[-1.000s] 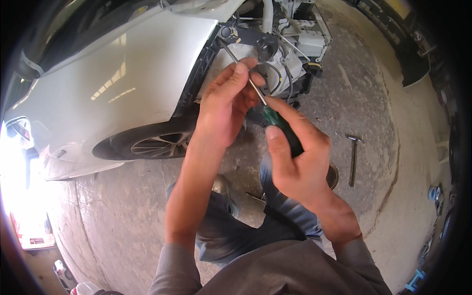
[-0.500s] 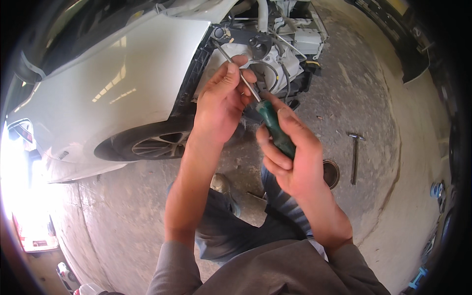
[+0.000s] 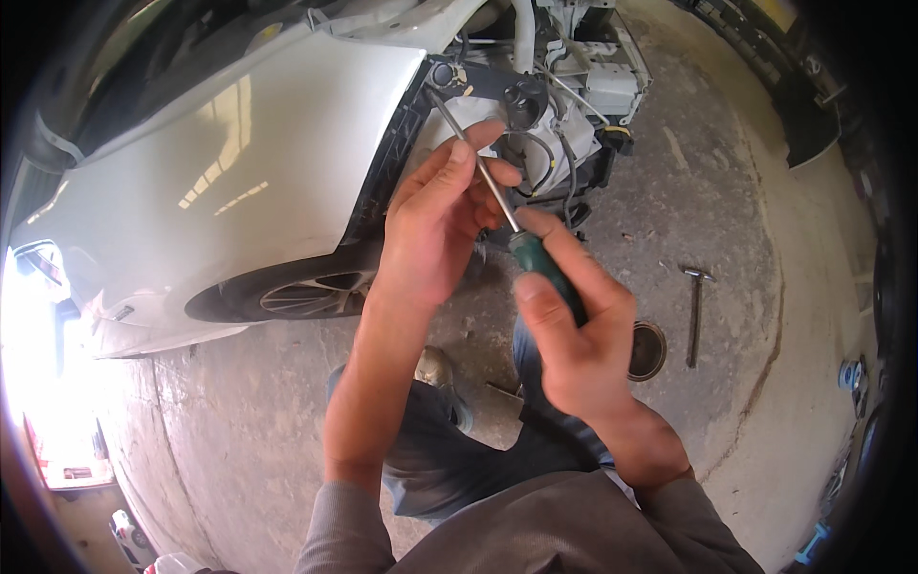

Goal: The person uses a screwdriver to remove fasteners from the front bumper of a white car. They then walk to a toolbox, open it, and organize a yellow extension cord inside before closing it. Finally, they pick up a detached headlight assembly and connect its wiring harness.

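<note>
My right hand [image 3: 585, 320] is wrapped round the green handle of a screwdriver [image 3: 543, 268]. Its long metal shaft slants up and left, where my left hand [image 3: 435, 215] pinches it between thumb and fingers. The tip of the shaft reaches the dark plastic edge by the white fender [image 3: 296, 143]; what it touches there is too small to make out. Around it lies the exposed front end [image 3: 564, 115] of the car, with a white plastic part, hoses and cables.
Below the fender is the front wheel [image 3: 316, 295]. On the concrete floor to the right lie a hammer [image 3: 695, 316] and a round dark dish [image 3: 647, 350]. A black bumper-like part [image 3: 808, 124] rests at the far right. My shoe [image 3: 435, 368] stands below my hands.
My right hand has shifted its hold on the screwdriver handle, which shows turned. The car and floor sit slightly lower and farther right in the picture. Both hands still hold the tool.
</note>
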`<state>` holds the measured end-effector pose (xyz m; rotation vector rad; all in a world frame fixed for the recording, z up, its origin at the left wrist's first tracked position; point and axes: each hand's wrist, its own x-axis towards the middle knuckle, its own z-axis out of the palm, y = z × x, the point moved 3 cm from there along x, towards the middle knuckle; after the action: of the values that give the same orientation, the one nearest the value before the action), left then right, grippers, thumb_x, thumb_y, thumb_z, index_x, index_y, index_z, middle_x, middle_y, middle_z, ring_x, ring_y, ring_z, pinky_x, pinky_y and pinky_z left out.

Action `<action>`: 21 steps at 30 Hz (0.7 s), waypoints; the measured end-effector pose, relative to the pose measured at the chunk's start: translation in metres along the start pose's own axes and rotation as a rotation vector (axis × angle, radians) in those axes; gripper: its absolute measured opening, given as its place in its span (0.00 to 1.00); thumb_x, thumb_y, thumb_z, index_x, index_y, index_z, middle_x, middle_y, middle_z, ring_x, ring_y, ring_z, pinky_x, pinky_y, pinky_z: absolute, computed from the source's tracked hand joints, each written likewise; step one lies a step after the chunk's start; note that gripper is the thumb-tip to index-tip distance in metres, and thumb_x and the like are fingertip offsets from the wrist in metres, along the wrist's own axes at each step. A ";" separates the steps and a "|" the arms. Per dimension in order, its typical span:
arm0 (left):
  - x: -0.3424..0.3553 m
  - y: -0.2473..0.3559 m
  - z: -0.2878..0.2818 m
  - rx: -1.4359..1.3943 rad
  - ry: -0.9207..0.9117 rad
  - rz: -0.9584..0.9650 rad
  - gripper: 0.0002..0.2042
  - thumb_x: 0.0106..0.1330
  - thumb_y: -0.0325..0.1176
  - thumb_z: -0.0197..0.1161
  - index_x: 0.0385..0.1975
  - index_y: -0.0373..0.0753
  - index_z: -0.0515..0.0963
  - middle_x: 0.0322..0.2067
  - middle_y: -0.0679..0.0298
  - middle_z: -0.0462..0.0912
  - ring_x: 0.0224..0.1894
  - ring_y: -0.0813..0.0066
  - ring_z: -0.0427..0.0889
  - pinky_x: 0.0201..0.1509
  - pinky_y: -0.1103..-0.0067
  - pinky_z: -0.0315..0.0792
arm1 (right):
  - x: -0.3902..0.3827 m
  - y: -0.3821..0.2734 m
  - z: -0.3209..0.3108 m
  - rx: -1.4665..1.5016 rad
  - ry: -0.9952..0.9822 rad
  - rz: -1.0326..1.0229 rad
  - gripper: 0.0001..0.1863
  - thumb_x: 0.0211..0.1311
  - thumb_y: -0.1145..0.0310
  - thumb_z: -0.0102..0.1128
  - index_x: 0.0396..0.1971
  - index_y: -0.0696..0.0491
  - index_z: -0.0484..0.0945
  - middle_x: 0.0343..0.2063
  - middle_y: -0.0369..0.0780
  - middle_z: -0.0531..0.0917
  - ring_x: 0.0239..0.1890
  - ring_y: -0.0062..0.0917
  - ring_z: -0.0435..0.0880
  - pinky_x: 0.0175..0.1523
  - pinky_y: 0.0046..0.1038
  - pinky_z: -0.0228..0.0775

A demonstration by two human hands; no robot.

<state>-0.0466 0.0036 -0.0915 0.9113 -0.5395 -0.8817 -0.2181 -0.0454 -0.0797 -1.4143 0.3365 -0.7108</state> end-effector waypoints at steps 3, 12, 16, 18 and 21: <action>0.000 -0.001 0.003 -0.011 -0.012 -0.018 0.24 0.79 0.45 0.57 0.65 0.33 0.73 0.40 0.62 0.88 0.34 0.81 0.79 0.39 0.83 0.72 | -0.001 -0.004 -0.004 0.396 -0.030 0.367 0.28 0.76 0.64 0.54 0.73 0.52 0.65 0.25 0.35 0.75 0.13 0.06 0.57 0.19 0.15 0.54; 0.001 -0.005 0.005 -0.053 -0.008 0.006 0.23 0.79 0.44 0.57 0.65 0.36 0.71 0.40 0.65 0.87 0.35 0.80 0.79 0.41 0.80 0.72 | -0.003 -0.001 -0.002 1.190 -0.087 0.598 0.27 0.80 0.58 0.48 0.74 0.46 0.63 0.27 0.35 0.74 0.11 0.09 0.56 0.17 0.16 0.54; 0.009 -0.010 -0.001 -0.173 -0.053 0.041 0.19 0.79 0.43 0.57 0.61 0.38 0.73 0.40 0.66 0.86 0.37 0.79 0.81 0.42 0.79 0.73 | 0.003 -0.013 -0.004 0.694 -0.073 0.501 0.27 0.80 0.61 0.48 0.74 0.47 0.63 0.30 0.36 0.77 0.12 0.10 0.58 0.17 0.15 0.55; 0.011 -0.010 0.000 -0.248 -0.068 0.045 0.17 0.79 0.43 0.57 0.59 0.39 0.74 0.39 0.66 0.86 0.37 0.79 0.81 0.42 0.79 0.74 | 0.006 -0.009 -0.009 0.051 0.016 0.067 0.29 0.70 0.70 0.60 0.70 0.48 0.70 0.32 0.41 0.78 0.14 0.17 0.69 0.18 0.21 0.61; 0.014 -0.014 -0.007 -0.226 -0.089 0.042 0.16 0.79 0.41 0.57 0.59 0.39 0.74 0.39 0.67 0.85 0.37 0.78 0.82 0.43 0.79 0.75 | 0.001 -0.014 -0.008 -0.737 0.103 -0.504 0.30 0.56 0.76 0.68 0.62 0.49 0.80 0.31 0.42 0.77 0.19 0.28 0.76 0.22 0.29 0.66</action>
<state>-0.0393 -0.0093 -0.1065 0.6560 -0.5215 -0.9277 -0.2255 -0.0520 -0.0672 -2.2078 0.3415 -1.1411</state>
